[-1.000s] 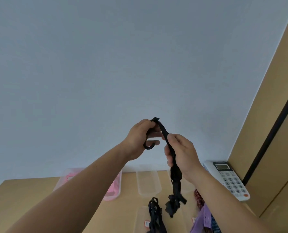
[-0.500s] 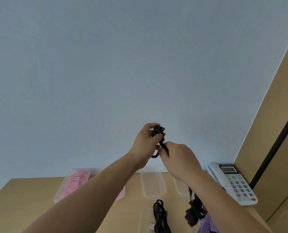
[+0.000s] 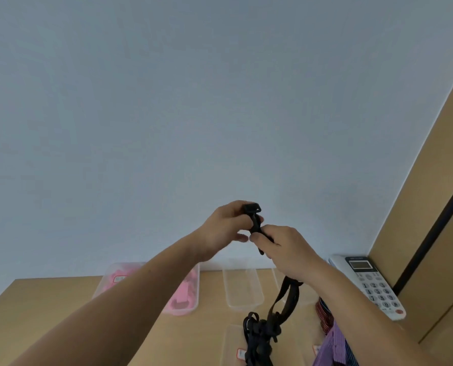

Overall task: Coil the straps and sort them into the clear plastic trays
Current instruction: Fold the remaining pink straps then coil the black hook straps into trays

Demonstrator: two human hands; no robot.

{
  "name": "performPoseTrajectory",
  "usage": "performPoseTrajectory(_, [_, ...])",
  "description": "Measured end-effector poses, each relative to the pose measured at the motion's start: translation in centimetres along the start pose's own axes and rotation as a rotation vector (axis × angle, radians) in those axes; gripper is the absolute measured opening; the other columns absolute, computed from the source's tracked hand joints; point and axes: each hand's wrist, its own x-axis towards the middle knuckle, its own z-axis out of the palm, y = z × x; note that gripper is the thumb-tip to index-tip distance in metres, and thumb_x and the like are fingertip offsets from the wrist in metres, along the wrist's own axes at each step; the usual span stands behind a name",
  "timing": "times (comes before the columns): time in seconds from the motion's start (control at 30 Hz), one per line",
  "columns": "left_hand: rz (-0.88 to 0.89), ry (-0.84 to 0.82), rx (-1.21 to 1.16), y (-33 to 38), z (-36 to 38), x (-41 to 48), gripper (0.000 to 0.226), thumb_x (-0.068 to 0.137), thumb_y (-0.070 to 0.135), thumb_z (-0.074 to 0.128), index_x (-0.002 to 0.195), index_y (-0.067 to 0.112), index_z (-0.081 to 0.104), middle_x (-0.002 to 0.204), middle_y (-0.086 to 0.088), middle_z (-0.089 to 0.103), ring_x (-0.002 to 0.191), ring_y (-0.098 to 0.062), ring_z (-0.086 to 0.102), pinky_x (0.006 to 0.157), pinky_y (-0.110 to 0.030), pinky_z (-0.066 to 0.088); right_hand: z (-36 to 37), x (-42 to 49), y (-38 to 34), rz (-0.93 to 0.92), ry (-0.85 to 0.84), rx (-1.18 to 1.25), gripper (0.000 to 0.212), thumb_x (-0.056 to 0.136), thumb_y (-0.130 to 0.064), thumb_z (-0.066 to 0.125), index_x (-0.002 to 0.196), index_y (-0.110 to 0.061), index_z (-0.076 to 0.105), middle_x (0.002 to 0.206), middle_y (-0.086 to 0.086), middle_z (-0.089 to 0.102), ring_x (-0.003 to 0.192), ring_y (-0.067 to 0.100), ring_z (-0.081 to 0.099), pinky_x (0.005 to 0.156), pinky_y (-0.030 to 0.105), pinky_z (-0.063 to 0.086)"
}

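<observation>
- Hands have closed up: left hand (image 3: 226,228) fingers grip the strap (image 3: 290,282) at its buckle, right hand (image 3: 288,249) fingers pinch it just below.
- Tail hangs over the near tray (image 3: 232,339); coiling barely begun.

A white push-button telephone (image 3: 370,285) lies at the far right corner of the tan wooden desk (image 3: 48,299), against the pale blue wall (image 3: 193,101) and beside a wooden panel (image 3: 436,180).
</observation>
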Motion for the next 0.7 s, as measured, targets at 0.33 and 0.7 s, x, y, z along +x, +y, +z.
performPoseTrajectory(0.33, [0.313,-0.152,1.484,-1.2,-1.7,-0.4,0.029,0.101,0.042,0.045,0.106,0.017,0.057,0.093,-0.002,0.058,0.096,-0.023,0.055,0.074,-0.034,0.044,-0.9,0.5,0.4,0.042,-0.098,-0.159,0.014,0.087,-0.042,0.064,0.096,-0.032,0.069,0.073,-0.013,0.063,0.055,0.008,0.053,0.057,0.028,0.044])
performPoseTrajectory(0.7, [-0.149,-0.064,0.304,-2.0,-0.2,-0.7,0.02,0.097,0.029,0.048,0.087,0.012,0.052,0.068,0.0,0.063,0.049,-0.019,0.058,0.049,-0.027,0.043,1.8,-0.8,-0.8,0.078,0.219,0.281,0.031,0.086,-0.031,0.07,0.111,-0.033,0.052,0.092,-0.011,0.065,0.058,0.005,0.065,0.057,0.011,0.045])
